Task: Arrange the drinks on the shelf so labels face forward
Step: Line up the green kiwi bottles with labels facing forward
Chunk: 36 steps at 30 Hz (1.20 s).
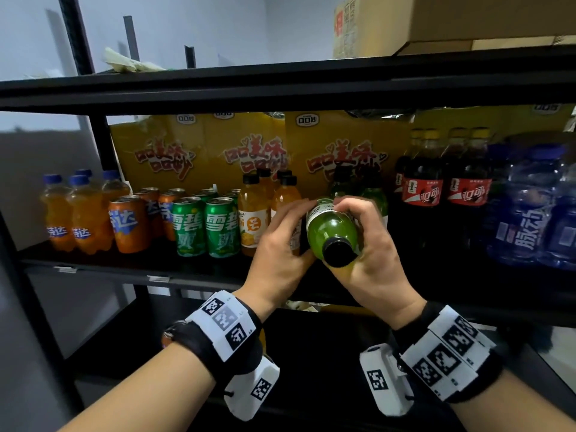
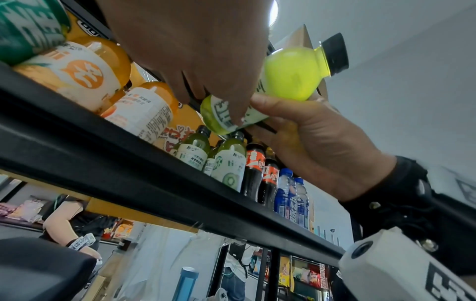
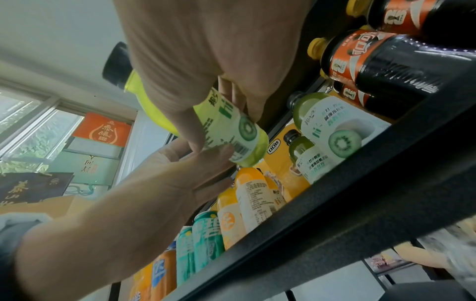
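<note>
A green kiwi juice bottle (image 1: 332, 227) with a black cap and white label is held in the air in front of the black shelf (image 1: 187, 275), tipped so its cap points toward me. My right hand (image 1: 367, 232) grips it around the body from the right. My left hand (image 1: 290, 232) holds it from the left, fingers on the label end and thumb near the shoulder. In the left wrist view the bottle (image 2: 288, 77) shows its label under my left fingers (image 2: 231, 106). In the right wrist view the label's kiwi picture (image 3: 247, 127) faces the shelf.
On the shelf, left to right, stand orange soda bottles (image 1: 78, 213), orange cans (image 1: 127, 226), green cans (image 1: 202, 229), orange juice bottles (image 1: 254, 219), more kiwi bottles (image 1: 374, 194), cola bottles (image 1: 445, 188) and blue bottles (image 1: 530, 213). Yellow cartons (image 1: 202, 151) fill the back.
</note>
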Each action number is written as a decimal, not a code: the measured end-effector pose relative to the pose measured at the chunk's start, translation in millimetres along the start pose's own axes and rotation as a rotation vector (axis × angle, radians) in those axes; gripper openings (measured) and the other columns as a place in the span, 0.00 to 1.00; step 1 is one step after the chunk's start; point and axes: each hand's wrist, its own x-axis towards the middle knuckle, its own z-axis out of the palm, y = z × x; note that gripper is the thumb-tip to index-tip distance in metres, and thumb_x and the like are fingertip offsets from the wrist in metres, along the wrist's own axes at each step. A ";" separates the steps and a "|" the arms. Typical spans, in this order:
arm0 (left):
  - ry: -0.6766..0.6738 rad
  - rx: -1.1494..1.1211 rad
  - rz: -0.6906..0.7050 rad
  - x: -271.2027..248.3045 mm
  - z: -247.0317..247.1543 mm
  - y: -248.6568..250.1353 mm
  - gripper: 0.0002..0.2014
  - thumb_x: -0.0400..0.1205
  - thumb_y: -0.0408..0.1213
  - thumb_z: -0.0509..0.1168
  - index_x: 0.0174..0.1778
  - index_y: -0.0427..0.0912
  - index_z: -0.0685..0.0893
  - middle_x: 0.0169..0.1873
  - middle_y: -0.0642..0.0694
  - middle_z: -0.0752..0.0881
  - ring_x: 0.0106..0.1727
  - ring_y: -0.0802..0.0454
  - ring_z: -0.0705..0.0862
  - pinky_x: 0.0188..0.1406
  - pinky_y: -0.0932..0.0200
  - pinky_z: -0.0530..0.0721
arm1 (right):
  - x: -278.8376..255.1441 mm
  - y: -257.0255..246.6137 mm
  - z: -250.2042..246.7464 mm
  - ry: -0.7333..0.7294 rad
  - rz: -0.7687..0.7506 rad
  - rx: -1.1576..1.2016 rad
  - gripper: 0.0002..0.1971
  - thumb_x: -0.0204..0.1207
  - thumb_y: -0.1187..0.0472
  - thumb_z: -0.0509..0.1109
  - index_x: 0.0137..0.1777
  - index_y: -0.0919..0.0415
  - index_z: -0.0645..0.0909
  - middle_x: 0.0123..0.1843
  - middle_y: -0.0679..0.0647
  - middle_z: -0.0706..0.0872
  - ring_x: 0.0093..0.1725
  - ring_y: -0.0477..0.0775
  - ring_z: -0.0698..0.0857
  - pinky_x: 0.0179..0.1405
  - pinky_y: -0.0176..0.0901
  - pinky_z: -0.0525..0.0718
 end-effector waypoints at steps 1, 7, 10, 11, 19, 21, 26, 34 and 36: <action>-0.009 0.005 -0.005 -1.3 0.4 -0.7 0.32 0.76 0.33 0.81 0.76 0.48 0.79 0.71 0.50 0.82 0.75 0.56 0.79 0.75 0.55 0.79 | 0.2 -0.6 0.6 -0.004 0.033 0.009 0.32 0.68 0.71 0.87 0.70 0.63 0.77 0.65 0.57 0.83 0.67 0.51 0.84 0.68 0.42 0.83; -0.058 -0.120 -0.185 -10.2 6.8 2.9 0.31 0.76 0.48 0.80 0.73 0.64 0.76 0.63 0.62 0.88 0.65 0.64 0.87 0.61 0.64 0.86 | 8.1 3.9 -1.5 0.011 0.296 0.020 0.37 0.64 0.38 0.85 0.73 0.43 0.77 0.62 0.31 0.86 0.65 0.30 0.83 0.59 0.23 0.81; -0.123 -0.168 -0.282 -11.5 13.5 3.0 0.30 0.75 0.54 0.79 0.72 0.67 0.76 0.62 0.63 0.89 0.64 0.64 0.87 0.63 0.57 0.88 | 15.4 11.7 -2.0 -0.021 0.418 -0.018 0.39 0.63 0.26 0.78 0.73 0.40 0.76 0.55 0.18 0.84 0.58 0.19 0.81 0.47 0.14 0.77; -0.140 -0.164 -0.297 -11.9 15.4 1.5 0.31 0.75 0.53 0.79 0.73 0.65 0.76 0.63 0.62 0.88 0.65 0.63 0.87 0.66 0.51 0.88 | 17.2 14.4 -2.3 -0.034 0.434 -0.022 0.39 0.62 0.27 0.78 0.72 0.39 0.75 0.54 0.14 0.82 0.56 0.16 0.80 0.44 0.12 0.76; -0.276 -0.153 -0.327 -6.3 38.6 1.3 0.33 0.72 0.62 0.77 0.74 0.63 0.78 0.62 0.60 0.87 0.63 0.60 0.86 0.64 0.50 0.88 | 14.9 28.2 -29.8 -0.030 0.488 -0.158 0.47 0.56 0.22 0.75 0.75 0.43 0.79 0.63 0.38 0.90 0.64 0.37 0.87 0.62 0.38 0.88; -0.247 -0.119 -0.303 -5.7 48.8 5.8 0.31 0.71 0.64 0.76 0.70 0.64 0.80 0.55 0.67 0.84 0.58 0.67 0.84 0.56 0.66 0.85 | 13.1 29.1 -41.2 -0.042 0.510 -0.222 0.49 0.56 0.21 0.74 0.76 0.45 0.78 0.67 0.42 0.89 0.67 0.44 0.87 0.66 0.49 0.88; -0.226 -0.201 -0.368 -3.8 78.1 13.4 0.29 0.69 0.54 0.81 0.64 0.61 0.79 0.48 0.61 0.87 0.50 0.65 0.88 0.46 0.68 0.86 | 2.7 31.9 -65.9 0.002 0.530 -0.251 0.35 0.58 0.28 0.79 0.66 0.33 0.76 0.58 0.36 0.88 0.56 0.33 0.87 0.54 0.35 0.88; -0.112 -0.153 -0.412 16.2 90.2 10.9 0.19 0.78 0.43 0.74 0.63 0.56 0.79 0.56 0.58 0.84 0.55 0.65 0.84 0.52 0.71 0.82 | -16.9 45.0 -91.5 0.119 0.527 -0.308 0.38 0.65 0.43 0.86 0.72 0.36 0.69 0.58 0.33 0.83 0.55 0.20 0.81 0.43 0.20 0.81; -0.083 -0.095 -0.432 29.6 90.6 8.3 0.22 0.79 0.45 0.75 0.68 0.52 0.77 0.63 0.52 0.82 0.61 0.57 0.83 0.61 0.58 0.84 | -17.4 48.2 -94.6 0.116 0.533 -0.331 0.39 0.65 0.43 0.86 0.73 0.38 0.69 0.62 0.37 0.84 0.56 0.29 0.84 0.48 0.26 0.82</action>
